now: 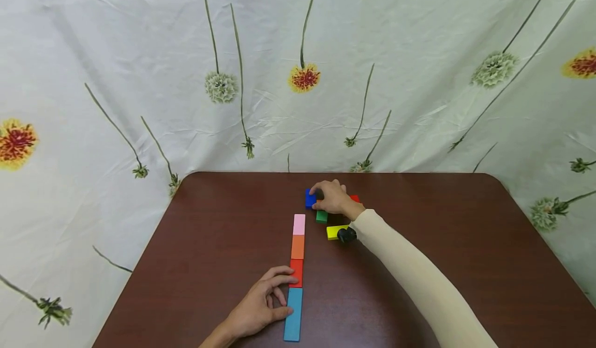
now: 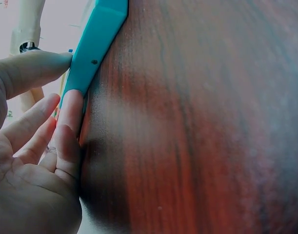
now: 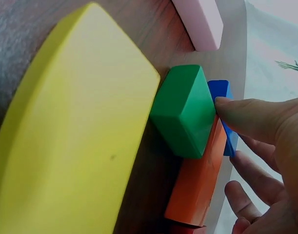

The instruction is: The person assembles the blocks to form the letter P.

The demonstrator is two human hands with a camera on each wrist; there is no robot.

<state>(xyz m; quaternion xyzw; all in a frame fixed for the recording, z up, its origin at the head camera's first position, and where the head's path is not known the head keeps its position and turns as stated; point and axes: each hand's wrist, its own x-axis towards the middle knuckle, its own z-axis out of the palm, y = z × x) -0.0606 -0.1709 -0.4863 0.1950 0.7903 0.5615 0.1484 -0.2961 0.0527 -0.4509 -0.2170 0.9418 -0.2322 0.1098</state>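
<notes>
A straight row of blocks runs along the table: pink (image 1: 299, 224), orange (image 1: 298, 247), red (image 1: 296, 273) and light blue (image 1: 293, 314). My left hand (image 1: 258, 299) lies at the row's left side, two loosely bent fingers reaching over the red block and the thumb touching the light blue block (image 2: 92, 53). Farther back, my right hand (image 1: 336, 198) pinches a dark blue block (image 1: 310, 199) between thumb and finger. In the right wrist view, this blue block (image 3: 219, 90) is partly hidden behind a green block (image 3: 183, 112) and another orange block (image 3: 197, 180).
A yellow block (image 1: 336, 232) lies under my right wrist, nearer than the green block (image 1: 322, 216). Another red block (image 1: 355, 198) shows behind the right hand. Flowered white cloth (image 1: 261, 120) hangs beyond the brown table's (image 1: 419, 193) far edge.
</notes>
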